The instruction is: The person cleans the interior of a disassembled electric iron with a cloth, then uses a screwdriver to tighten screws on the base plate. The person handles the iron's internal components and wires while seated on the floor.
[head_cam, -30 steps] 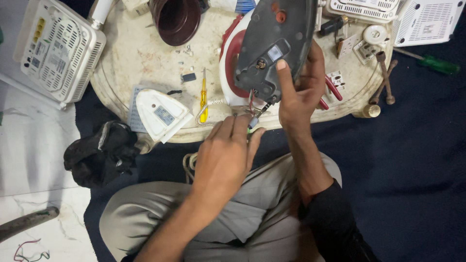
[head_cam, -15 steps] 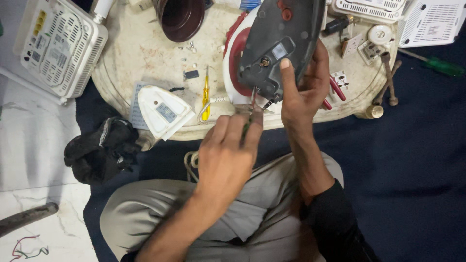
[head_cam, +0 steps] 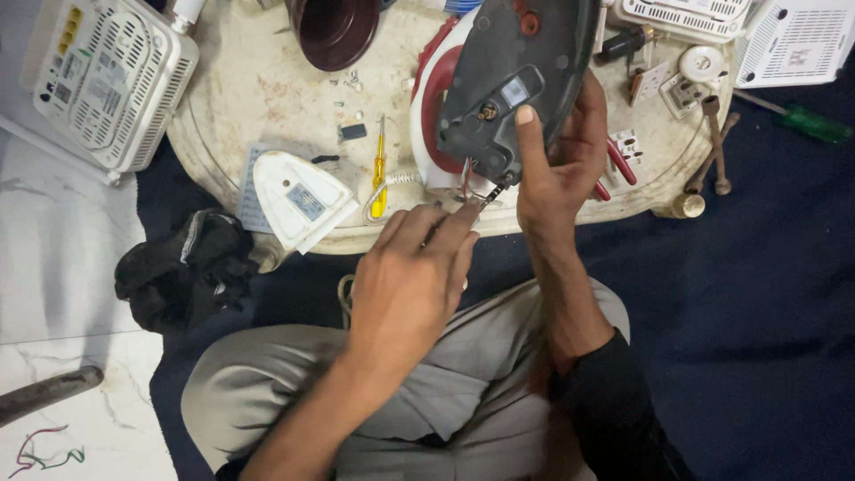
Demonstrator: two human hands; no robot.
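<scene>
The iron [head_cam: 499, 89], dark grey underneath with a red and white body, is sitting tilted at twelve o'clock over the round cream tray [head_cam: 258, 89], its narrow end pointing down toward the person. The right hand [head_cam: 561, 160] is gripping it from the three o'clock side, thumb pressing flat on the grey underside and the other fingers wrapping round the far edge. Thin wires [head_cam: 472, 183] are hanging out of the narrow end. The left hand [head_cam: 414, 276] is coming up from six o'clock, its fingertips pinching together just below those wires; whether they are clamping a wire or a small tool I cannot tell, since the knuckles are hiding the tips.

At ten o'clock a white box with vent slots [head_cam: 111, 76] is lying half off the tray, and two more white slotted boxes [head_cam: 793, 40] are lying at one o'clock. A dark brown bowl [head_cam: 334, 31] is standing at eleven o'clock on the tray. A white pointed cover [head_cam: 298, 200] is resting on the tray's edge at nine o'clock of the left hand, and a black cloth [head_cam: 183, 267] is lying bunched on the floor beside it. A yellow screwdriver [head_cam: 379, 174] is lying between the cover and the iron, upright in the view. A green-handled screwdriver [head_cam: 806, 120] is lying at two o'clock on the dark blue mat [head_cam: 766, 294].
</scene>
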